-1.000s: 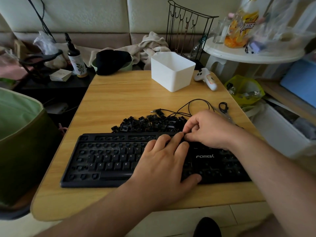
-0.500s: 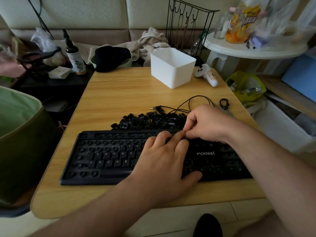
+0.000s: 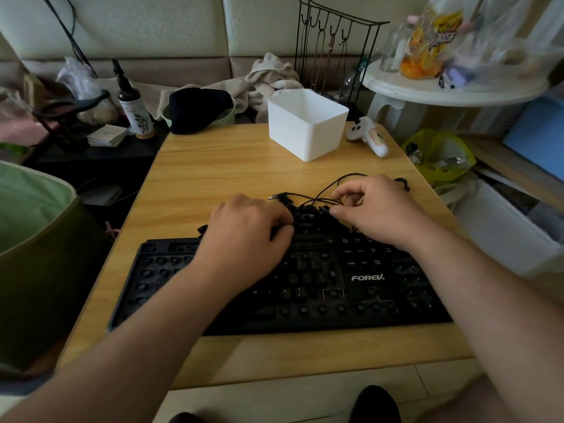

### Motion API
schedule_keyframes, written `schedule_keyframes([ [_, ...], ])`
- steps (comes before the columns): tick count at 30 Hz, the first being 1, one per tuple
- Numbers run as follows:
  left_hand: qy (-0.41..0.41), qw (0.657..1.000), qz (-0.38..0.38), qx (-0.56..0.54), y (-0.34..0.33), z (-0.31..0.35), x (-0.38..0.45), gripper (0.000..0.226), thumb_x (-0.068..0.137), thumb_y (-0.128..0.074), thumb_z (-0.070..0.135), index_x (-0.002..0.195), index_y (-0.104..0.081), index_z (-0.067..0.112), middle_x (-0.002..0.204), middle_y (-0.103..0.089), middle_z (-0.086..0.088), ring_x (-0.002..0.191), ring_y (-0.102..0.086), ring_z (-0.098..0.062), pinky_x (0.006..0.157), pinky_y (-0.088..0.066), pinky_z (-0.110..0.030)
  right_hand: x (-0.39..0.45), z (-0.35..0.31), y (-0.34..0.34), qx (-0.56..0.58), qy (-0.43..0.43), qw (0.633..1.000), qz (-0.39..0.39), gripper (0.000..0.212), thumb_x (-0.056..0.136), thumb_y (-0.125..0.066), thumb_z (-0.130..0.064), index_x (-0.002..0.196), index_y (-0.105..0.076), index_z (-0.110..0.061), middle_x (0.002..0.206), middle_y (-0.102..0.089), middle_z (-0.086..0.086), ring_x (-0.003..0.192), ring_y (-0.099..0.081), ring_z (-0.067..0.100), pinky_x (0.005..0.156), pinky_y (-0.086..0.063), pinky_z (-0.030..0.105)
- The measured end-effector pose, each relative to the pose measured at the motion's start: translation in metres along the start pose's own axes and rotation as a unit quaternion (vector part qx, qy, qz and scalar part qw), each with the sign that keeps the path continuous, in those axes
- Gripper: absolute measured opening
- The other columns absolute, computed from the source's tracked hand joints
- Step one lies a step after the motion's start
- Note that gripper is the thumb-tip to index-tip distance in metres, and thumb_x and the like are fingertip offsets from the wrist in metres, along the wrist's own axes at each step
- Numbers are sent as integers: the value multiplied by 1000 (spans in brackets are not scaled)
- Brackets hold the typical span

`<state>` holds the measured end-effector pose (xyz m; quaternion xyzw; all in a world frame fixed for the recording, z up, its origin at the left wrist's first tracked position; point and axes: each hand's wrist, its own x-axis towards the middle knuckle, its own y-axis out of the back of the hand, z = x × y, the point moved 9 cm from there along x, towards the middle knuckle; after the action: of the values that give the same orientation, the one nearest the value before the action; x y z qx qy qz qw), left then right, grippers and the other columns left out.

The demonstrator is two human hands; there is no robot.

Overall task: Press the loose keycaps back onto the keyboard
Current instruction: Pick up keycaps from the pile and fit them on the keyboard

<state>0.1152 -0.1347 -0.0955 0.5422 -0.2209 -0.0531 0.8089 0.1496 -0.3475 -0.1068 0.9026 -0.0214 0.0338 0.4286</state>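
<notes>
Fingers of both hands curl into keycaps [image 3: 308,219] at frame centre, grip unclear. Pile lies between left hand [image 3: 247,227] and right hand [image 3: 377,209], just above keyboard [image 3: 366,288], running left-right. Both equally near.

wall: cream padded panels [image 3: 171,25] | furniture: wooden table [image 3: 213,166], white round side table [image 3: 451,93] | light: dim

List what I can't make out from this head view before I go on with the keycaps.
- Loose keycaps: most of the pile hidden under both hands; count unknown.
- Left hand: fingertips curled out of sight, so whether it grips a cap is unclear.
- Right hand: whether thumb and finger pinch anything is too small to tell.
- Keyboard: left-middle covered by the left forearm; legends dark, mostly unreadable.
</notes>
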Motion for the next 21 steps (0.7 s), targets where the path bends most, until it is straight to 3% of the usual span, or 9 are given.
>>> schedule_keyframes([
  [4, 32, 999, -4, -39, 0, -9, 9, 16, 95, -63, 40, 108, -73, 39, 98, -73, 17, 105, -59, -20, 95, -48, -42, 2, -16, -20, -72, 34, 995, -56, 28, 93, -74, -38, 121, -74, -39, 88, -64, -19, 82, -57, -2, 64, -38, 15],
  [7, 33, 997, -9, -65, -2, -5, 10, 17, 95, -63, 40, 108, -74, 39, 100, -73, 19, 106, -59, -18, 98, -49, -46, 3, -20, -28, -99, 50, 992, -67, 26, 94, -74, -34, 119, -75, -38, 82, -53, -29, 79, -50, -6, 66, -33, 8],
  [12, 45, 994, -5, -96, -3, -5, 10, 17, 94, -64, 39, 107, -74, 40, 96, -73, 21, 105, -60, -16, 97, -50, -46, 3, -14, -15, -84, 38, 995, -26, 23, 90, -72, -25, 106, -78, -39, 88, -63, -24, 83, -58, -4, 65, -36, 8],
  [15, 49, 993, -15, -102, -5, -4, 9, 17, 95, -64, 39, 108, -74, 40, 97, -72, 22, 106, -59, -15, 98, -50, -46, 1, -5, -7, -34, 14, 999, -12, 25, 88, -72, -20, 97, -77, -44, 89, -66, -22, 85, -60, -2, 66, -42, 16],
  [18, 42, 991, -18, -123, -7, -1, 8, 19, 95, -66, 37, 112, -73, 40, 100, -71, 23, 107, -60, -12, 99, -50, -44, 0, 1, 0, 52, 10, 999, 8, 33, 86, -74, -15, 97, -76, -46, 82, -66, -8, 75, -60, 6, 67, -45, 25],
  [21, 50, 978, -13, -202, -5, 5, 7, 32, 96, -69, 37, 127, -64, 41, 102, -72, 22, 101, -62, 0, 91, -51, -25, -7, -5, 4, 189, 12, 982, 4, 40, 85, -77, -6, 105, -74, -40, 88, -68, 9, 72, -60, 13, 70, -51, 33],
])
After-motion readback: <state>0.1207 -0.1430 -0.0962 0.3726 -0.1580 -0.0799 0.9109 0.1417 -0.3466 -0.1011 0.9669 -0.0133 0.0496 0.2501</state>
